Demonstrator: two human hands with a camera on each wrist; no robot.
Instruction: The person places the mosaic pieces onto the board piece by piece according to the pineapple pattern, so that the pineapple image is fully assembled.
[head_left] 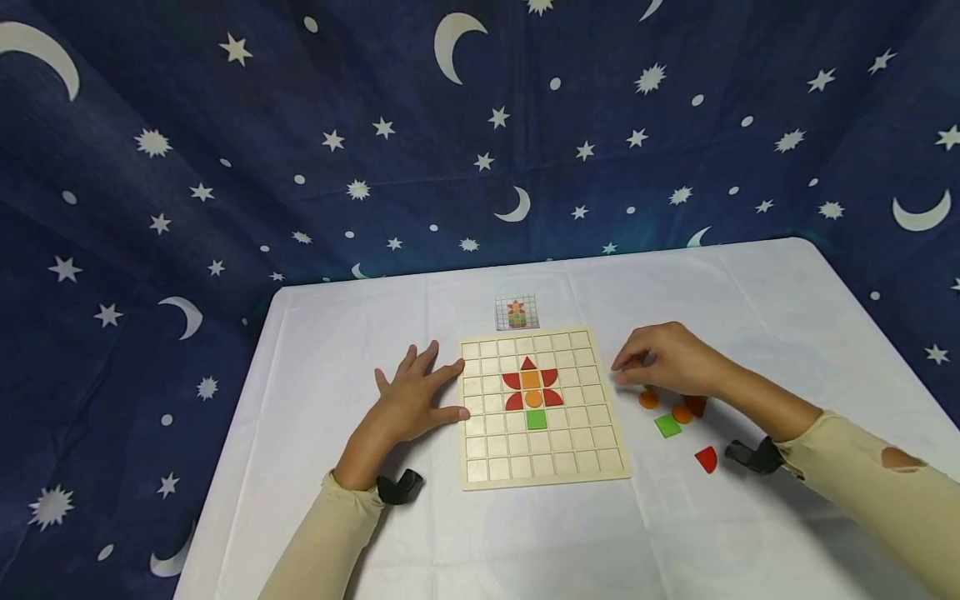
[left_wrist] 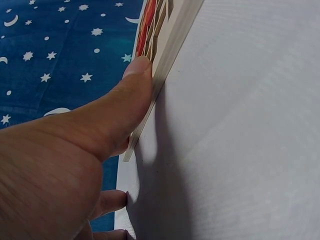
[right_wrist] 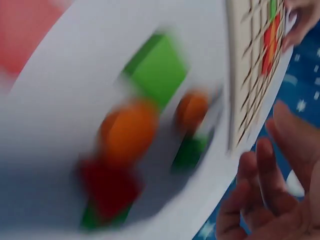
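A pale wooden grid board [head_left: 585, 437] lies on the table. On it an orange square [head_left: 531, 380], a red triangle [head_left: 528, 363], an orange disc [head_left: 533, 399] and a green square [head_left: 536, 419] line up, flanked by red quarter-circle pieces [head_left: 553, 398]. My left hand [head_left: 408, 400] is spread out, its thumb [left_wrist: 137, 75] and forefinger resting at the board's left edge. Beside the right edge hovers my right hand [head_left: 675, 358]; its fingers [right_wrist: 267, 175] are loosely bent, apart from the thumb, with nothing between them.
Loose pieces lie under and near the right wrist: a green square [head_left: 667, 426], orange discs [head_left: 648, 400], a red quarter-circle [head_left: 707, 459] and, blurred in the right wrist view, dark green pieces [right_wrist: 190, 152]. Behind the board lies a small pattern card [head_left: 517, 312]. A starry cloth [head_left: 420, 208] hangs behind.
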